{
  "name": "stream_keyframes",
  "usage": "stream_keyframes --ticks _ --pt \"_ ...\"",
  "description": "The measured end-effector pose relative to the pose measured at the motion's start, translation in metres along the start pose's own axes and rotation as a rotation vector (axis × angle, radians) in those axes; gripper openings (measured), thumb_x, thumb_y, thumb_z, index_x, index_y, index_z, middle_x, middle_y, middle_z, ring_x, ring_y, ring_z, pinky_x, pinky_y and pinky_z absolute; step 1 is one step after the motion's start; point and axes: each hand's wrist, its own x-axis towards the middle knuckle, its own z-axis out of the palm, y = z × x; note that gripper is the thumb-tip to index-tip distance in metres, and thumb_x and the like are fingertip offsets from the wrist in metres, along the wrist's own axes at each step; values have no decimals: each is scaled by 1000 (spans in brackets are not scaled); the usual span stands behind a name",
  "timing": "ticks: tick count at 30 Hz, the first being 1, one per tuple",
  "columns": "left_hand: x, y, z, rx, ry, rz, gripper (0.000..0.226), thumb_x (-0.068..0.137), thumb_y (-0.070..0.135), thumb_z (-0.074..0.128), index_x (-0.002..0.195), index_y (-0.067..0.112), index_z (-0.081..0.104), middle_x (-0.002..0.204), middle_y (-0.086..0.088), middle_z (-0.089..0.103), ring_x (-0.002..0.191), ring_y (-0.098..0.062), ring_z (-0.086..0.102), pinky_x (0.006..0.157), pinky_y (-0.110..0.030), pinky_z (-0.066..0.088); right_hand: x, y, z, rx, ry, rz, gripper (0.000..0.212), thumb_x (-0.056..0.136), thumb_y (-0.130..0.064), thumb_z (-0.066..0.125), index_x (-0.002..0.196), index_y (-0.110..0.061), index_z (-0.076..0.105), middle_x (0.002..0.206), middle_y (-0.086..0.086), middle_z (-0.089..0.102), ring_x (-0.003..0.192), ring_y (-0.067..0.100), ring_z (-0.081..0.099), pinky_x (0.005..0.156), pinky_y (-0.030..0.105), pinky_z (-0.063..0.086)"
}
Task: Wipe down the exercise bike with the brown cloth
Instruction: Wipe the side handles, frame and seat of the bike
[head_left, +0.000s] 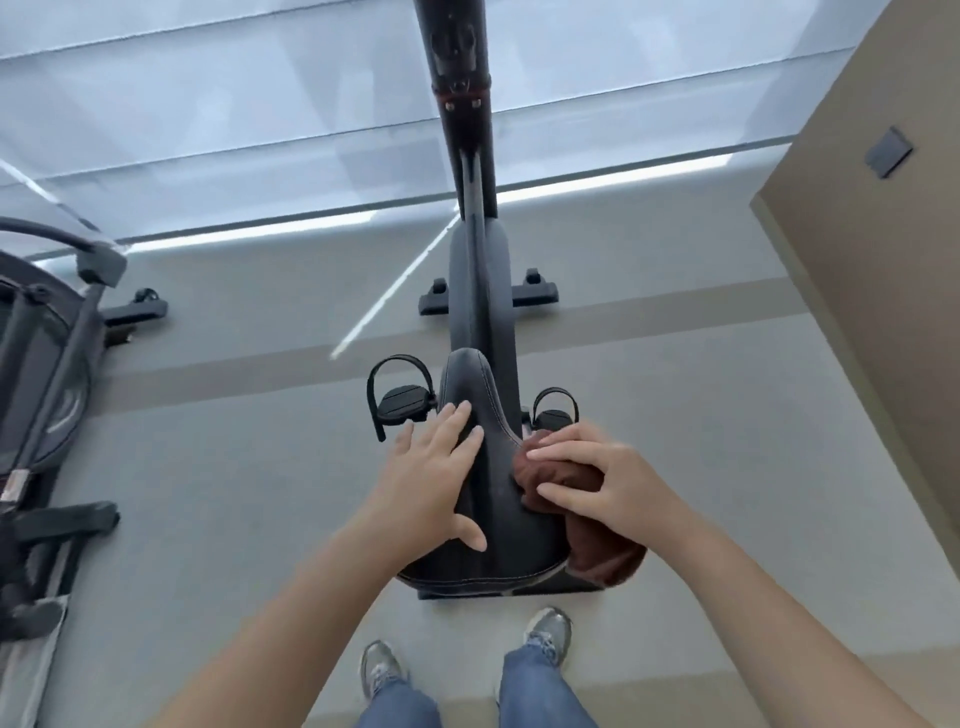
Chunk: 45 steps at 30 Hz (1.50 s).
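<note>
Underfoot, shoes: two grey trainers on the grey floor, toes pointing at the back of the machine; blue jeans above them.
Left hand: left hand lies flat on the left flank of the saddle, fingers straight and spread, thumb out toward the rear. It holds nothing.
Right hand: right hand has thumb and fingers curled over a bunched wad of cloth and presses it against the right side of the saddle.
Brown cloth: brown cloth is partly crumpled under the right palm. The rest hangs off the saddle's right rear edge, below the wrist.
Saddle: black saddle with pale stitching, wide end nearest, narrow nose pointing away.
Pedals: strapped left pedal and right pedal sit either side of the nose, lower down.
Exercise bike: exercise bike has a dark frame running away from the saddle. Front stabiliser bar rests crosswise on the floor, and the handlebar post rises toward the camera.
Left edge: second grey machine, only partly in view.
Right edge: tan wall carrying a small grey plate.
Far: pale glazed panels beyond the floor, with bright strips along their base.
</note>
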Motion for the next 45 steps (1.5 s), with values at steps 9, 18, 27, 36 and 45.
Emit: stream_keyframes --ticks 9,18,27,36,45 --pt "5 -3 -2 -138 -41 5 112 67 51 72 147 17 2 154 0 -15 140 -12 -13 110 -23 3 99 2 9 250 192 87 32 81 -17 68 113 -23 65 114 2 63 107 9 57 98 23 41" --pt "6 -2 -2 -167 -33 0 114 62 49 77 147 19 8 154 4 -12 140 -8 -11 110 -22 8 46 15 1 52 -5 -31 34 77 -20 72 108 -30 65 113 -9 62 108 -4 52 95 7 31" --pt "6 -6 -1 -198 -30 21 113 63 51 76 147 23 5 153 8 -15 130 3 -19 109 -19 9 54 12 4 61 -23 -20 36 76 -27 66 112 -29 63 113 -7 60 108 -4 51 95 7 30" --pt "6 -7 -3 -198 -16 22 112 62 52 75 147 25 8 154 10 -13 125 6 -20 107 -19 14 95 -2 22 82 211 15 32 84 -19 65 117 -21 62 112 -3 61 104 4 53 93 7 34" --pt "2 -4 0 -164 -28 29 112 66 51 74 148 20 4 154 4 -14 139 -9 -13 109 -24 14 20 19 -4 58 34 155 32 83 -15 67 106 -36 65 107 -6 66 100 2 58 92 16 40"
